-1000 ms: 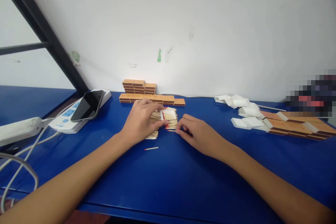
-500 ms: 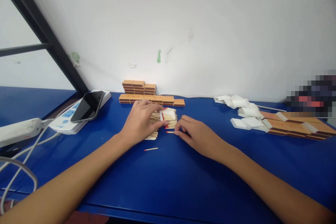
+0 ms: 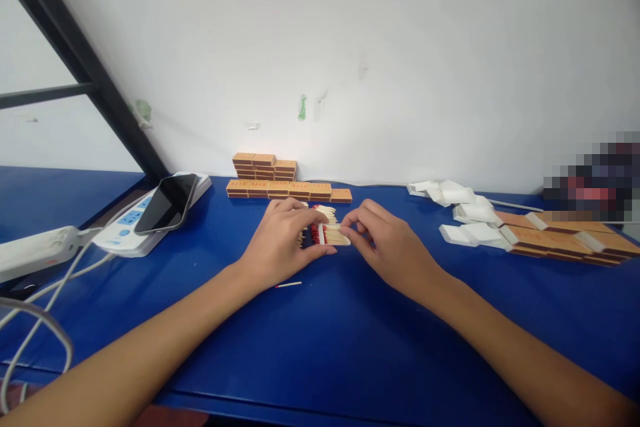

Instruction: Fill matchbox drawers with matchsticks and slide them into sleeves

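Above the blue table (image 3: 330, 340), my left hand (image 3: 280, 240) and my right hand (image 3: 387, 243) together hold a small white matchbox tray filled with matches (image 3: 331, 235), red heads towards the left. Both hands have their fingers pinched on its ends. Behind it lies a loose pile of matches (image 3: 327, 213), partly hidden by my hands. A single match (image 3: 289, 285) lies on the table just below my left hand.
Stacked brown matchboxes (image 3: 280, 180) stand against the wall. White empty trays (image 3: 465, 213) and brown sleeves (image 3: 565, 240) lie at the right. A phone (image 3: 167, 202) rests on a power strip (image 3: 125, 227) at the left, with cables (image 3: 35, 320) near the edge.
Both hands have lifted the tray of matches off the pile and brought it between them. The right hand left the stray match area and rose to the tray's end.
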Available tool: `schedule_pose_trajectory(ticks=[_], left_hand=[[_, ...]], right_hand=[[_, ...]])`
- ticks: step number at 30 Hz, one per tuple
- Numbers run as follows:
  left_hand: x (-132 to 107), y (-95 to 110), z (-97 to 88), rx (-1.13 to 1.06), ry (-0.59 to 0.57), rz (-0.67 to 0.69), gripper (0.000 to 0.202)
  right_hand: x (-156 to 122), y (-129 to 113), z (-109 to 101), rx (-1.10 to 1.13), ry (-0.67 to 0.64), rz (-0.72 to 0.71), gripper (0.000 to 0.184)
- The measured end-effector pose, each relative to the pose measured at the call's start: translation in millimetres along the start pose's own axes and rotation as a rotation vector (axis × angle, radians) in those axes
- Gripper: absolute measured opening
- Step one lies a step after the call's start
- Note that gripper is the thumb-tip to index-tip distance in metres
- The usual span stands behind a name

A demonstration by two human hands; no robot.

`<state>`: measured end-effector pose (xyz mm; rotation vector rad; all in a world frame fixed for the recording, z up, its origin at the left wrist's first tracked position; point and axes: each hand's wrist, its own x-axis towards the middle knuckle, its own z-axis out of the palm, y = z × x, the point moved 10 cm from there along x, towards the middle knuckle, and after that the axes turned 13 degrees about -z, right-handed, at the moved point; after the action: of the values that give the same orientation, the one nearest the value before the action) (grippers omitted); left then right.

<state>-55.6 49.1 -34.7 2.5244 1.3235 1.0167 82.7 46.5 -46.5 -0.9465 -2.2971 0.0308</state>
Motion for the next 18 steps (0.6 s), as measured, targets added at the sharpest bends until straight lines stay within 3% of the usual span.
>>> schedule_pose_trajectory(ticks=[3,8,13,18], left_hand=[[-1,2,-0.8,-0.001,0.007,0.008,0.051],[2,-12,-8.0,0.014,0.037,-0.008,0.049],[5,-23,-15.4,0.048,0.099,-0.028,0.046],[5,-23,-13.7,0.056,0.087,-0.03,0.046]], right_hand=[[0,-3,1,0.005,-0.002,-0.022,0.013],[0,-4,-4,0.029,0.022,-0.028,0.014],[-5,-3,20,0.056,-0.156,-0.065,0.013],[-7,0,31,0.055,-0.22,-0.054,0.015]])
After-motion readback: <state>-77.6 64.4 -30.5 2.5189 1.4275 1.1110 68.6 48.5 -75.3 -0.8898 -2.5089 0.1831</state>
